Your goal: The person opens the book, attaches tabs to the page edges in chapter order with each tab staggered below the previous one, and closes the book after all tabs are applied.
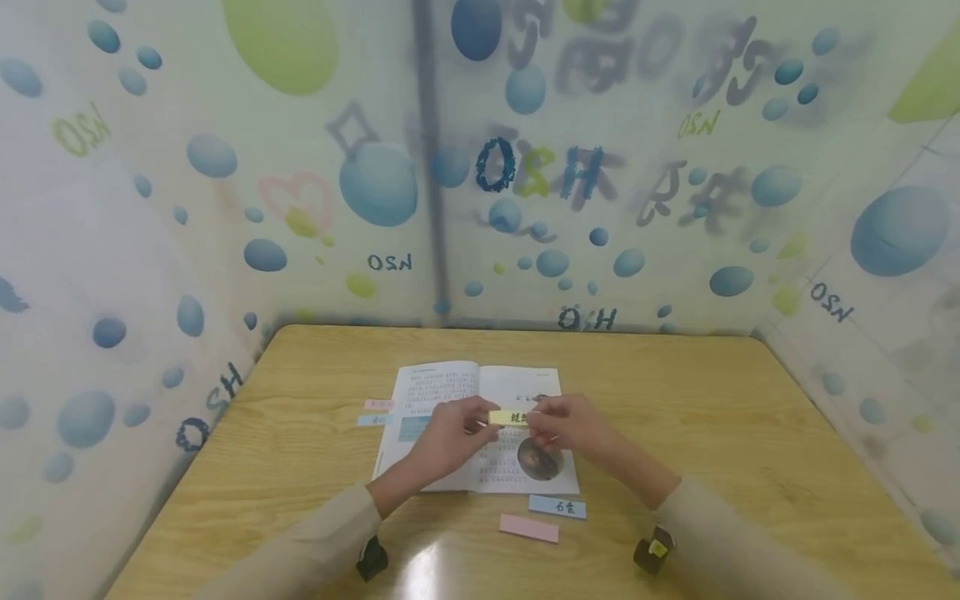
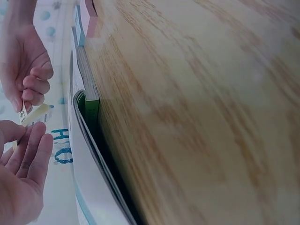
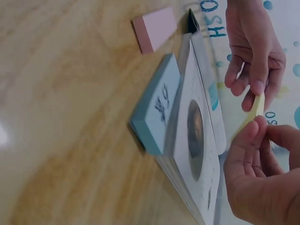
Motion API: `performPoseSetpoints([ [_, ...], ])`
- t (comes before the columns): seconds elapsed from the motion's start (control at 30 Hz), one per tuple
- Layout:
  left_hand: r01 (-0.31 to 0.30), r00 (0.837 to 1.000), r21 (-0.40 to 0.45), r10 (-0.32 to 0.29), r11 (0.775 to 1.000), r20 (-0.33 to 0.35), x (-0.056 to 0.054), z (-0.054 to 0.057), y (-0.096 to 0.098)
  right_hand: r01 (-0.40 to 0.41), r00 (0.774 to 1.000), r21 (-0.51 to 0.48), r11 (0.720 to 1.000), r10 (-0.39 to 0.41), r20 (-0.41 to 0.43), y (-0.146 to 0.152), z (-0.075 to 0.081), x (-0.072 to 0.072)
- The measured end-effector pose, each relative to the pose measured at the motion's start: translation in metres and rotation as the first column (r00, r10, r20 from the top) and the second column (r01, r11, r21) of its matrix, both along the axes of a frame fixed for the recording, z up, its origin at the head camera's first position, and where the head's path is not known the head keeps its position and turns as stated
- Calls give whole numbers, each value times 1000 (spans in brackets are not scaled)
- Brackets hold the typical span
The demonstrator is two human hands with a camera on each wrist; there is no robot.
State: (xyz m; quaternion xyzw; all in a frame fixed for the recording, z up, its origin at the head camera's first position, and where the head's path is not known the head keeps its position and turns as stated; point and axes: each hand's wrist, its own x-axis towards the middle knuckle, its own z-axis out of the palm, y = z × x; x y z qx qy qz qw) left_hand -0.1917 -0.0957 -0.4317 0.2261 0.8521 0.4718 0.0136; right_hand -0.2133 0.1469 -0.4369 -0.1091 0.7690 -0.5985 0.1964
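Above an open book (image 1: 442,387), both hands hold a yellow sticky note strip (image 1: 506,417) with dark handwriting on it. My left hand (image 1: 459,429) pinches its left end between thumb and fingers. At the other end, my right hand (image 1: 567,425) grips the strip with its fingertips and covers part of the writing. In the left wrist view, a yellow flap (image 2: 40,115) angles away beside the pinched part. Whether this is one sheet or a thin pad, I cannot tell. The right wrist view shows the yellow strip (image 3: 254,110) edge-on between the hands.
A blue sticky note pad (image 1: 557,507) with handwriting lies by the book's lower right corner, a pink pad (image 1: 528,528) just below. Pink (image 1: 378,405) and blue tabs (image 1: 372,420) stick out from the book's left edge. The wooden table (image 1: 247,467) meets patterned walls.
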Motion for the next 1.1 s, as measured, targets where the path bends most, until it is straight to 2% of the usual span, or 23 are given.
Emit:
performPoseSetpoints([
  [0.23, -17, 1000, 8, 17, 1000, 1, -2, -2, 2, 106, 994, -50, 993, -107, -14, -6, -6, 6],
  [0.5, -44, 999, -41, 44, 998, -14, -1, 0, 1, 156, 987, -55, 986, -158, -37, -11, -3, 10],
  [0.73, -45, 999, -76, 45, 996, -1, -1, 1, 1, 119, 988, -80, 990, -126, -92, -16, 8, 13],
  [0.93, -22, 999, -79, 19, 997, -29, -2, -2, 3, 61, 982, -53, 997, -69, -174, -22, 26, 19],
  [1.1, -5, 999, -102, 1, 995, -39, -2, -3, 4, 23, 976, -58, 998, -35, -215, -25, 33, 22],
])
